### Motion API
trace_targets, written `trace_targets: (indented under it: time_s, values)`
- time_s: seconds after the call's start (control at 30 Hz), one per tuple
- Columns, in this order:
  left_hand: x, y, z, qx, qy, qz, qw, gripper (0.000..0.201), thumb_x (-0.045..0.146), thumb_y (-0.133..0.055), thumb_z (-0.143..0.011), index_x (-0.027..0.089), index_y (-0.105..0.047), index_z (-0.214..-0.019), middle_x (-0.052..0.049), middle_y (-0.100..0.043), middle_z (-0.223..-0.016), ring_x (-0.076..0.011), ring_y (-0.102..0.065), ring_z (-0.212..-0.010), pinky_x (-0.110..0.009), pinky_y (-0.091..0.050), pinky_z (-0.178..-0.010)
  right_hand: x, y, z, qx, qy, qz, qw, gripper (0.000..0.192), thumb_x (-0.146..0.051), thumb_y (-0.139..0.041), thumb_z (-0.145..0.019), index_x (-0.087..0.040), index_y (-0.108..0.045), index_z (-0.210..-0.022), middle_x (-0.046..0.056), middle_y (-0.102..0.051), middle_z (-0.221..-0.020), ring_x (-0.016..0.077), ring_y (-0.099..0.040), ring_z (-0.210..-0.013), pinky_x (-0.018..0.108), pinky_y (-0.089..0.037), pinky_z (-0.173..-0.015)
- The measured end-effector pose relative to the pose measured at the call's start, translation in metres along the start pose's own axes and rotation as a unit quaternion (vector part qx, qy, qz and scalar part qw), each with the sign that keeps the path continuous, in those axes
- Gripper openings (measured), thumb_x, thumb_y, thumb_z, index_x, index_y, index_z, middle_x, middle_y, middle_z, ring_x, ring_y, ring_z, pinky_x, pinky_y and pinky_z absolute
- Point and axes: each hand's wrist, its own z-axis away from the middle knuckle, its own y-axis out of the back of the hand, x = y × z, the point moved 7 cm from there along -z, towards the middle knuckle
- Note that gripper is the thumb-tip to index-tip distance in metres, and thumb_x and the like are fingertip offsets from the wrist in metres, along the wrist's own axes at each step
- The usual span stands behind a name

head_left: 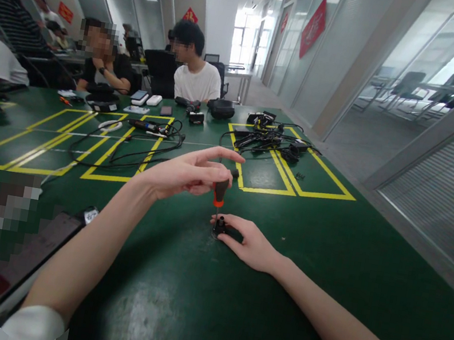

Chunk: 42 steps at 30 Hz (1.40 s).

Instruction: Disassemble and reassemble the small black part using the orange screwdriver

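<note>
Gripping: left hand closes its fingers around the black-and-orange handle of a small screwdriver, held upright.
Screwdriver tip: points straight down onto a small black part, touching its top.
Right hand: rests on the desk, fingers curled against the black part, pinning it from the right side.
Black part: sits on the green desk, near its middle, directly below the left fingers.
Far edge: tangled cables lie inside yellow tape squares; two seated people face the desk there.
</note>
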Motion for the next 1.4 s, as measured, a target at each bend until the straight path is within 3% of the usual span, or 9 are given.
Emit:
trace_targets:
  time_s: [0.17, 0.3, 0.4, 0.63, 0.83, 0.97, 1.13, 1.3, 1.4]
  values:
    - [-0.002, 0.002, 0.001, -0.007, 0.005, -0.030, 1.000, 0.034, 0.043, -0.081, -0.083, 0.011, -0.074, -0.092, 0.000, -0.061, -0.071, -0.0031, -0.043, -0.049, -0.015, -0.028, -0.040, 0.000, 0.001, 0.000, -0.002, 0.001, -0.001, 1.000, 0.032, -0.018, -0.065, -0.096, -0.021, -0.069, -0.128, 0.011, -0.077, -0.125, 0.0266, -0.074, -0.115, 0.046, -0.060, -0.103]
    - [-0.003, -0.002, 0.001, -0.056, 0.014, -0.002, 0.998, 0.038, 0.048, -0.075, -0.087, 0.011, -0.069, -0.095, -0.014, -0.077, -0.098, -0.0113, -0.064, -0.054, -0.020, -0.042, -0.041, 0.001, 0.000, 0.000, -0.002, 0.001, -0.005, 1.000, 0.034, -0.017, -0.065, -0.096, -0.020, -0.068, -0.129, 0.011, -0.077, -0.127, 0.0260, -0.074, -0.115, 0.045, -0.059, -0.104]
    - [-0.003, -0.007, 0.002, -0.083, 0.016, 0.021, 0.996, 0.035, 0.045, -0.076, -0.088, 0.013, -0.067, -0.097, -0.014, -0.078, -0.099, -0.0105, -0.064, -0.052, -0.019, -0.044, -0.042, 0.001, 0.000, 0.000, -0.003, 0.000, -0.005, 1.000, 0.033, -0.017, -0.065, -0.096, -0.019, -0.068, -0.128, 0.012, -0.076, -0.127, 0.0257, -0.074, -0.115, 0.045, -0.059, -0.104]
    - [0.001, -0.004, 0.002, -0.028, 0.005, -0.003, 1.000, 0.034, 0.035, -0.086, -0.080, 0.015, -0.071, -0.103, 0.001, -0.067, -0.079, -0.0015, -0.044, -0.049, -0.014, -0.028, -0.041, 0.001, 0.000, 0.001, -0.006, -0.005, -0.002, 1.000, 0.034, -0.018, -0.065, -0.096, -0.021, -0.067, -0.130, 0.011, -0.077, -0.127, 0.0257, -0.074, -0.115, 0.044, -0.060, -0.103]
    - [0.001, -0.005, 0.001, -0.042, 0.009, -0.004, 0.999, 0.042, 0.043, -0.088, -0.076, 0.015, -0.060, -0.088, -0.010, -0.077, -0.101, -0.0046, -0.056, -0.050, -0.017, -0.033, -0.042, 0.005, 0.000, 0.001, -0.008, -0.013, -0.009, 1.000, 0.035, -0.019, -0.065, -0.096, -0.022, -0.068, -0.131, 0.010, -0.076, -0.129, 0.0254, -0.074, -0.116, 0.044, -0.059, -0.106]
    - [0.003, -0.003, 0.000, -0.023, -0.013, 0.004, 1.000, 0.043, 0.041, -0.090, -0.074, 0.016, -0.061, -0.093, -0.004, -0.076, -0.084, -0.0046, -0.052, -0.052, -0.017, -0.033, -0.045, 0.005, 0.000, 0.002, -0.003, -0.009, -0.007, 1.000, 0.034, -0.020, -0.065, -0.096, -0.021, -0.068, -0.130, 0.011, -0.076, -0.131, 0.0259, -0.074, -0.117, 0.045, -0.059, -0.107]
    - [0.010, -0.005, 0.001, -0.008, -0.050, -0.093, 0.994, 0.036, 0.039, -0.090, -0.071, 0.014, -0.073, -0.091, -0.002, -0.068, -0.079, -0.0089, -0.058, -0.065, -0.019, -0.038, -0.053, 0.005, 0.000, 0.002, -0.006, -0.016, -0.011, 1.000, 0.033, -0.020, -0.064, -0.096, -0.020, -0.068, -0.129, 0.012, -0.075, -0.132, 0.0261, -0.074, -0.117, 0.046, -0.059, -0.107]
    - [0.018, -0.009, 0.002, 0.052, -0.120, -0.234, 0.963, 0.033, 0.040, -0.085, -0.075, 0.015, -0.064, -0.072, 0.002, -0.057, -0.065, -0.0084, -0.051, -0.058, -0.022, -0.036, -0.054, 0.005, 0.001, 0.001, -0.003, -0.016, -0.018, 1.000, 0.035, -0.021, -0.065, -0.096, -0.021, -0.068, -0.131, 0.011, -0.076, -0.128, 0.0265, -0.074, -0.116, 0.047, -0.060, -0.105]
    - [0.031, -0.015, 0.009, 0.133, -0.252, -0.386, 0.877, 0.041, 0.038, -0.074, -0.086, 0.017, -0.050, -0.062, 0.004, -0.047, -0.060, -0.0071, -0.040, -0.054, -0.023, -0.030, -0.054, 0.005, 0.000, 0.001, -0.005, -0.019, -0.018, 1.000, 0.036, -0.019, -0.064, -0.095, -0.021, -0.068, -0.132, 0.011, -0.077, -0.127, 0.0269, -0.074, -0.116, 0.047, -0.060, -0.105]
